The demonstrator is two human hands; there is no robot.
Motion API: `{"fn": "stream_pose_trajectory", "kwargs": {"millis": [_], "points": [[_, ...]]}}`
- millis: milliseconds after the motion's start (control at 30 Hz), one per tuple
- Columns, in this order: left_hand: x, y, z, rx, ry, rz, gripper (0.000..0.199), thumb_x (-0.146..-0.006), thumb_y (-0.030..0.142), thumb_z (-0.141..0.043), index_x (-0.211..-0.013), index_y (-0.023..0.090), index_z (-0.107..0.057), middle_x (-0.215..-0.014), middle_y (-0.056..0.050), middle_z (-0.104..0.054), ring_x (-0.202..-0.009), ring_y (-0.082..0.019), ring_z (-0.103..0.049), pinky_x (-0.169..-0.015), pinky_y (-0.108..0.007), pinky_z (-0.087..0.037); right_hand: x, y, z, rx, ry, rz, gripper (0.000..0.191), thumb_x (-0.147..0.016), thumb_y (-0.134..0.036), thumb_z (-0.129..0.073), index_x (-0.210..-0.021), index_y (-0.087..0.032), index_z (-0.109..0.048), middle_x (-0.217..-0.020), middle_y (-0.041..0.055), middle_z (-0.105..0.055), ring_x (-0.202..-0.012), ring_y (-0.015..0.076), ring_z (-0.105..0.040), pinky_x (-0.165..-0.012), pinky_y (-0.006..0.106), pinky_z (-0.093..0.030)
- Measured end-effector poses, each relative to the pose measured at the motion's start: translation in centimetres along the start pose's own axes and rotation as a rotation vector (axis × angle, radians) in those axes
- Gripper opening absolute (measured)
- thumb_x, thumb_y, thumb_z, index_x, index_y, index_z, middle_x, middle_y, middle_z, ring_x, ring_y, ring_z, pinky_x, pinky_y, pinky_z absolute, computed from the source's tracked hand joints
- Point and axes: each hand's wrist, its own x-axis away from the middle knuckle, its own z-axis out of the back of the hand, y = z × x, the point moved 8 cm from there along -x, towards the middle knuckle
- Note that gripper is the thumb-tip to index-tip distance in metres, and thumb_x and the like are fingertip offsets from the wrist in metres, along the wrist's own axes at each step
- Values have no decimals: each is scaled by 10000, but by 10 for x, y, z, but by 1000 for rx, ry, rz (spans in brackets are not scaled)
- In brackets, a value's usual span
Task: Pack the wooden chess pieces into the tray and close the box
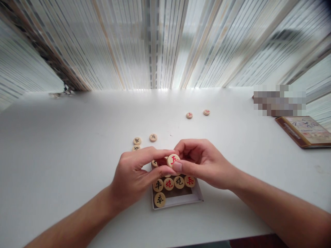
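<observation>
A round wooden xiangqi piece with a red character (171,159) is held up between both hands above a shallow box (198,197). My right hand (204,163) pinches it, thumb across its face. The thumb and index finger of my left hand (136,172) close on its left side. Inside the box lie several more pieces, among them a black-marked piece (159,199) alone in the front row and a red-marked piece (190,181) at the right of the row behind. My hands cover the back of the box.
Beyond my left hand lie black-marked pieces (153,137) on the white table (64,148). Two red-marked pieces (189,115) rest farther back. A brown, picture-covered box lid or booklet (305,131) lies at the right, beside a blurred-out object (279,101). Striped curtains (165,44) hang behind.
</observation>
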Motion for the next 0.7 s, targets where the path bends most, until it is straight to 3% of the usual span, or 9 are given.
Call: {"fn": "stream_pose_trajectory", "kwargs": {"millis": [333,500,700], "points": [[8,20,-6,-175,-87,-216,250,-964,134,-815,-1212,152,-792,-940,-76,-839,-765,-162,-737,-735,-256,-606,3,7,1,118,31,-82,413,-651,-306,-1065,-732,-141,-695,-593,-20,-644,-539,79,-514,-479,171,-394],[6,21,-8,-173,-99,-215,250,-973,160,-815,-1221,170,-783,-945,-66,-842,-765,-164,-745,-732,-261,-619,4,10,2,126,41,-75,382,-745,-364,-1016,-752,-149,-700,-588,-27,-633,-514,78,-500,-459,185,-361],[2,17,-7,-102,-71,-147,183,-961,205,-842,-1139,238,-812,-844,7,-832,-673,-141,-732,-654,-245,-590,2,4,-2,36,-23,-69,330,-801,-342,-980,-779,-139,-721,-644,10,-715,-517,83,-558,-453,173,-405]]}}
